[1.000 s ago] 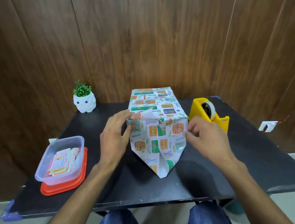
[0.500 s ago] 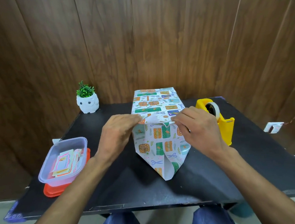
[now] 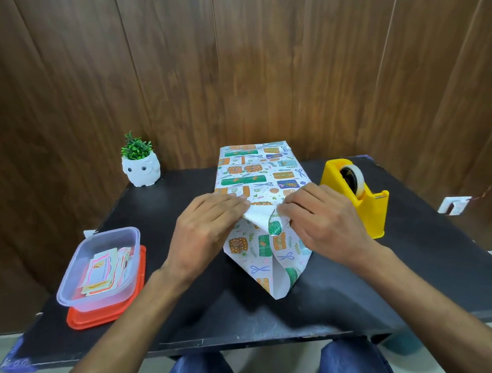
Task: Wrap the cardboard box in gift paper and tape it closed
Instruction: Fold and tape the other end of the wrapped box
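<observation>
The box, covered in white gift paper printed with orange, green and blue presents, stands in the middle of the black table. On its near end a pointed bottom flap lies on the table. My left hand presses the top flap at the box's near top edge. From the right, my right hand pinches the same flap, whose white underside shows between the hands. The cardboard itself is hidden by the paper.
A yellow tape dispenser with a roll stands right of the box. At the left a clear plastic tub of paper tags sits on a red lid. A white owl pot with a green plant is at the back left.
Both hands have come up from the sides of the near end to its top edge and closed in on the top flap, folding it down. The box has not shifted.
</observation>
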